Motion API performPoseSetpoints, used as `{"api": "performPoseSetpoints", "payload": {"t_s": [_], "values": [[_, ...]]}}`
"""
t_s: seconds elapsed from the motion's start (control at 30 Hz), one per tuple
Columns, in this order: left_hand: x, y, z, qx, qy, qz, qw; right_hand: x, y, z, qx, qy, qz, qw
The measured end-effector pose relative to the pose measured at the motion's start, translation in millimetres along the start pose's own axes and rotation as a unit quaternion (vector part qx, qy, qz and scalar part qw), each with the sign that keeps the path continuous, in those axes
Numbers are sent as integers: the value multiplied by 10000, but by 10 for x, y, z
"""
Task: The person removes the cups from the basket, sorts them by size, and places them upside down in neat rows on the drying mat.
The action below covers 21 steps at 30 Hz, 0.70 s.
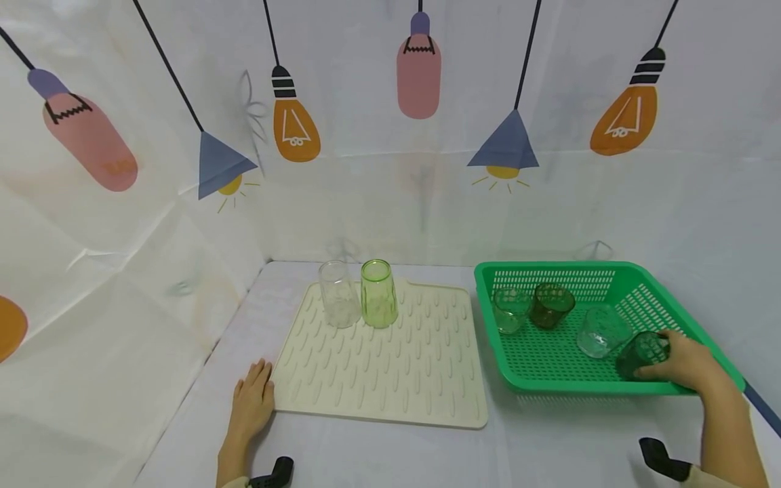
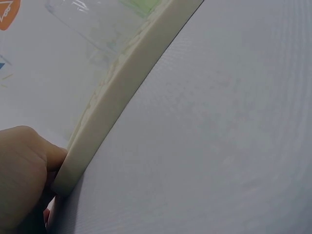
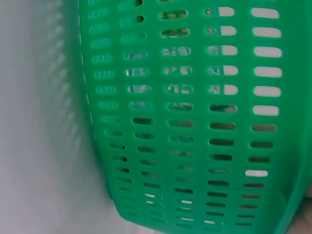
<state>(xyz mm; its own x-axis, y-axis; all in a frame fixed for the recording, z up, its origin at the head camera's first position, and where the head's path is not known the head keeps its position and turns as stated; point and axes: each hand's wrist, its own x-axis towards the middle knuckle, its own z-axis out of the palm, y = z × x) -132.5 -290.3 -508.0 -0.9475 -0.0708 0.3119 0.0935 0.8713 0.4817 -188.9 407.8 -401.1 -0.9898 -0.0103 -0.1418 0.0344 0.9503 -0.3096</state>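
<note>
The right hand [image 1: 689, 362] grasps a dark glass [image 1: 636, 357], tilted in the near right corner of a green plastic basket [image 1: 586, 388] with slotted walls and a mesh floor. Three more short glasses lie inside: a brown glass [image 1: 552, 308], a pale glass [image 1: 510, 312] beside it and a clear glass [image 1: 601, 333]. The left hand [image 1: 251, 403], released, fingers straight, touches the edge of a cream mat [image 1: 421, 383] with raised oblong ridges. On it stand two tall glasses, a smooth colourless tumbler [image 1: 338, 298] and a ribbed lime tumbler [image 1: 379, 296].
</note>
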Motion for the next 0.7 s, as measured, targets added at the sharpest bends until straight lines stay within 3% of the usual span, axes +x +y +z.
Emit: {"api": "performPoseSetpoints", "payload": {"t_s": [0.23, 0.43, 0.57, 0.7], "values": [[-6, -1, 0, -11, 27, 14, 10000, -57, 50, 33, 355, 729, -28, 9967], [2, -1, 1, -52, 42, 37, 10000, -230, -73, 30, 955, 1366, 302, 9856], [2, -3, 3, -90, 30, 1, 10000, -339, -142, 70, 1557, 1769, 484, 9706], [-2, -4, 1, -94, -4, -50, 9999, -414, -215, 145, 2136, 2258, 603, 9485]]}}
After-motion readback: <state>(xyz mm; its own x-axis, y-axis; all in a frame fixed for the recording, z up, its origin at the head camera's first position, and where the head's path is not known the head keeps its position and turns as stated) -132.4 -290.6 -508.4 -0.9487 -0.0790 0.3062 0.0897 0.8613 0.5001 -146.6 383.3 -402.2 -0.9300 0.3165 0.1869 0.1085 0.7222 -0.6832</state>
